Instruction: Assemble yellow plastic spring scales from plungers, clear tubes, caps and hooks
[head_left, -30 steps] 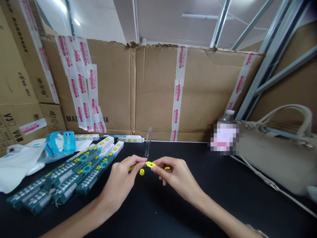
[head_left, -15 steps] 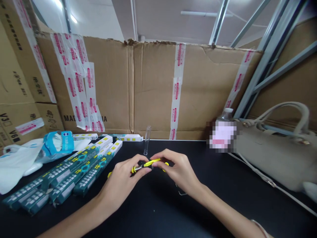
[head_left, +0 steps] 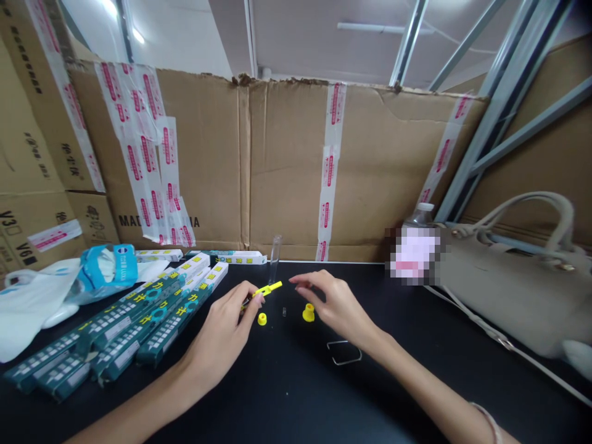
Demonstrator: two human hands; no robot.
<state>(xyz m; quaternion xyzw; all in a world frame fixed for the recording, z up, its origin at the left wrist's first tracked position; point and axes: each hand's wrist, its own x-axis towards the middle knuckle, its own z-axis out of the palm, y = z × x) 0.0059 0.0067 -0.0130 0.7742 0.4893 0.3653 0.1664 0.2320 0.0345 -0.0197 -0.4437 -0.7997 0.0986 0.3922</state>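
Note:
Between the thumb and fingers of my left hand (head_left: 221, 336) is a slim yellow plastic piece (head_left: 272, 288), its narrow end pointing right; part of it is hidden by the fingers. My right hand (head_left: 337, 305) hovers to the right with fingers apart, holding nothing. Beneath its fingertips stands a flared yellow cap (head_left: 308, 313). A smaller yellow cap (head_left: 262, 319) sits beside my left thumb. Between the caps lies a tiny spring-like part (head_left: 284, 312). A bent metal wire (head_left: 345, 362) rests below my right hand. Behind the hands, a clear tube (head_left: 275, 256) stands upright.
Several long green-and-white boxes (head_left: 161, 336) are piled on the black tabletop (head_left: 287, 407) at left, near a blue packet (head_left: 108, 271). A partly blurred bottle (head_left: 423, 214) and a beige handbag (head_left: 504, 296) are at right. Cardboard (head_left: 282, 172) walls the back.
My right hand has let go of the yellow piece and drawn away to the right. My left hand has shifted slightly left, still gripping it. Both caps and the wire now show more fully.

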